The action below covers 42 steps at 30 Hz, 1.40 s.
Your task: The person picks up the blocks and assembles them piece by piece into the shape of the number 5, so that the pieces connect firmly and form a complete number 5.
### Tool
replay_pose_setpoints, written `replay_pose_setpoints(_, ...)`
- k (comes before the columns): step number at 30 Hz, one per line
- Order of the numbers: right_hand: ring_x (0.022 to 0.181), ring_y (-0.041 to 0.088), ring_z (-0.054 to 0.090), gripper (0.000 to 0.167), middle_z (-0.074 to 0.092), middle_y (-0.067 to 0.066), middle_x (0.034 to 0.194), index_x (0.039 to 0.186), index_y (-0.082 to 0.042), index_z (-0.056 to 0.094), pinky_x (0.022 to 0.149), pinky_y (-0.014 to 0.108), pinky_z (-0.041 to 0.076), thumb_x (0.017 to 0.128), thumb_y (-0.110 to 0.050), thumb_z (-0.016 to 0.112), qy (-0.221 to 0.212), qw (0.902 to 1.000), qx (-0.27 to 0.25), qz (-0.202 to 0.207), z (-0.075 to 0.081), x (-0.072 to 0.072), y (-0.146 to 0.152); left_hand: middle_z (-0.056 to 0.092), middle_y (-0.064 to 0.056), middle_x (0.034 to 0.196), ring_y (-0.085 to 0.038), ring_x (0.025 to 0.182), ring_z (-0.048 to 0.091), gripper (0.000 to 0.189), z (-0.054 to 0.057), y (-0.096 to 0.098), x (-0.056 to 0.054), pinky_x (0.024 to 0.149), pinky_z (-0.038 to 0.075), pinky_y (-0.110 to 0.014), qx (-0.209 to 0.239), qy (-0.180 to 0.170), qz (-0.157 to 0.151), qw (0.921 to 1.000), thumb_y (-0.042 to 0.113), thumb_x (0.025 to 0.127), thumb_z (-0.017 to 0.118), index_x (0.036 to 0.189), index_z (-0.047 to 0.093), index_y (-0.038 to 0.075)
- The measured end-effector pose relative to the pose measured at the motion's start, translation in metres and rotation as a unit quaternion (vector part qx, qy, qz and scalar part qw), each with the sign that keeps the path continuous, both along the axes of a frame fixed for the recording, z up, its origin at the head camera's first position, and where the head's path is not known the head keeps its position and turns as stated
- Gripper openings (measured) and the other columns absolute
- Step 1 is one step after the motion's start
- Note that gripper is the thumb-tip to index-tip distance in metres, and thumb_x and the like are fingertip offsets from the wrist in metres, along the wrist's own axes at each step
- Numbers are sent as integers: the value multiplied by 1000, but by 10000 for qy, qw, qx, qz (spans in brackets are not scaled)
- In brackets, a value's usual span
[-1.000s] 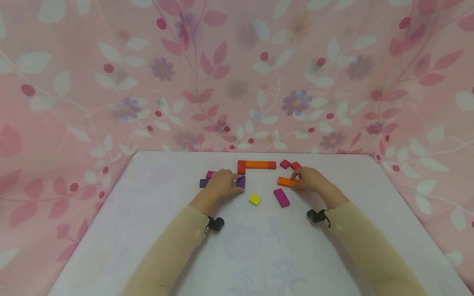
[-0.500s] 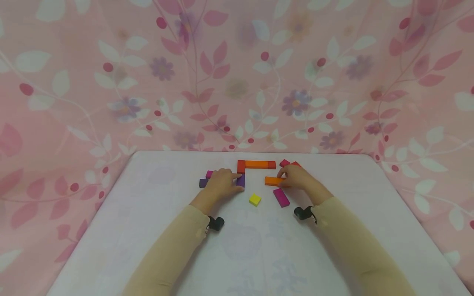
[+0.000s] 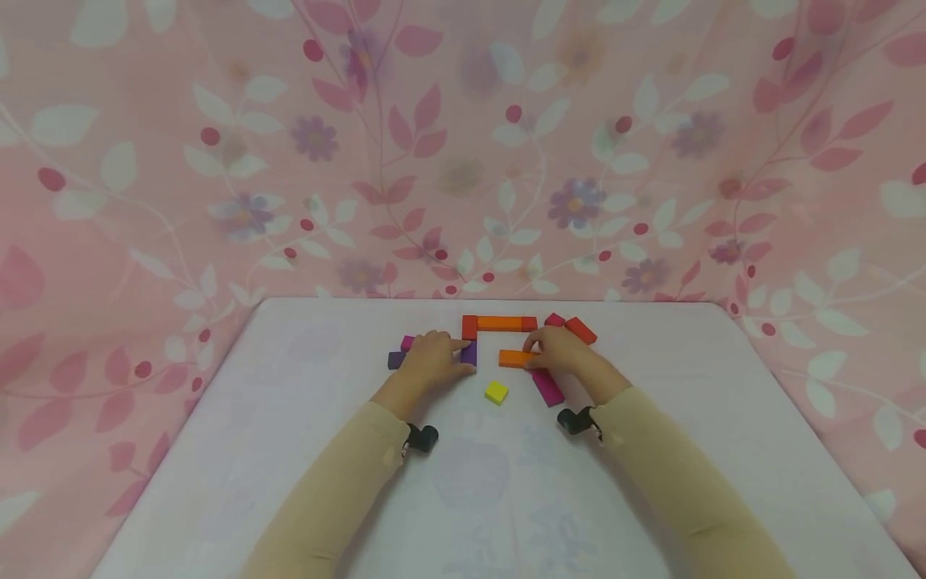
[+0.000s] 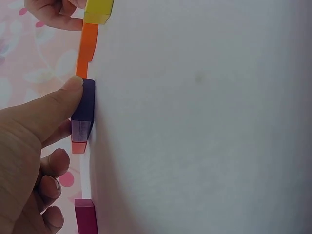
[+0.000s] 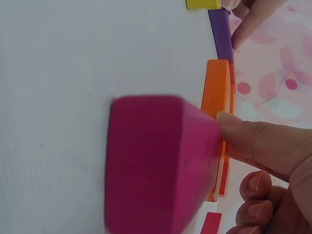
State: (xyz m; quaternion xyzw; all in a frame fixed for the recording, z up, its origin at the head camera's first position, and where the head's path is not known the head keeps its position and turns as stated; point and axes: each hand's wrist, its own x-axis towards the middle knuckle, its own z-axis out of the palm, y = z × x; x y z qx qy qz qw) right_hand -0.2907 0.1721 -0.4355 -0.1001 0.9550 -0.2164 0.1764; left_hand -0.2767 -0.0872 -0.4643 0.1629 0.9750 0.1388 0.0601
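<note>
My left hand [image 3: 432,355] holds a purple block [image 3: 470,354] on the table, thumb at its near end and index finger at its far end. That block lines up with a red block [image 3: 469,326], the corner of a row made with a long orange block [image 3: 499,323] and another red block [image 3: 530,323]. Between thumb and fingers, my right hand [image 3: 567,352] pinches a second orange block [image 3: 512,359], lying crosswise to the right of the purple one with a gap between. A magenta block [image 5: 146,165] looms large in the right wrist view, nearer that camera than the orange block.
Nearer me lies a yellow block [image 3: 496,392]. Beside my left hand are a small magenta block [image 3: 408,342] and a dark purple block [image 3: 395,360], partly covered. A crimson block [image 3: 555,320] and a red-orange block [image 3: 581,330] lie beyond my right hand. A floral curtain backs the table.
My right hand has slid the orange block leftward, toward the purple block, past the far end of the magenta block. My left hand stays in place on the purple block.
</note>
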Motion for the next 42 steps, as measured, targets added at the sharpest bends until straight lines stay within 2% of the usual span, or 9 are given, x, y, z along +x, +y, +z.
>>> replay_pose_setpoints(8,96,23,56,29,64,4,106,113,-18,72,83,34,53,87,-27,80,86,9999,85,87,0,1,-11,68,-5,109,-23,105,57,60,1,1,-2,95,44,-39,79,34,9,10000,51,86,75,138,61,27)
replay_pose_setpoints(20,98,24,57,27,68,4,107,111,-17,74,94,43,51,87,-28,80,150,9994,66,320,-3,1,-25,69,-6,112,-25,106,57,58,2,2,0,96,44,-41,-42,110,32,9999,52,87,74,138,61,29)
replay_pose_setpoints(27,96,23,57,28,67,3,103,111,-17,74,92,41,52,88,-30,79,178,9989,85,427,-5,1,-28,70,-7,115,-27,108,58,57,2,2,0,97,44,-42,-62,173,-21,9998,51,88,73,139,62,28)
replay_pose_setpoints(32,96,23,57,30,67,4,105,113,-17,73,89,39,53,88,-31,79,84,9995,3,307,-5,2,-27,70,-7,115,-27,107,58,58,-1,3,0,97,44,-43,-78,187,-49,9998,52,88,72,139,61,28)
replay_pose_setpoints(36,91,23,57,30,66,3,101,113,-16,72,83,36,53,88,-31,78,36,9997,-47,233,-5,0,-25,69,-7,118,-27,110,58,59,-2,3,-1,100,43,-44,-84,188,-27,9998,53,88,71,141,60,29)
replay_pose_setpoints(42,89,23,55,26,65,2,95,110,-15,74,82,37,51,88,-29,79,129,9990,-49,418,-5,-1,-24,69,-6,118,-26,110,58,56,-2,3,-2,99,44,-43,-169,215,-40,9996,53,89,71,139,61,31)
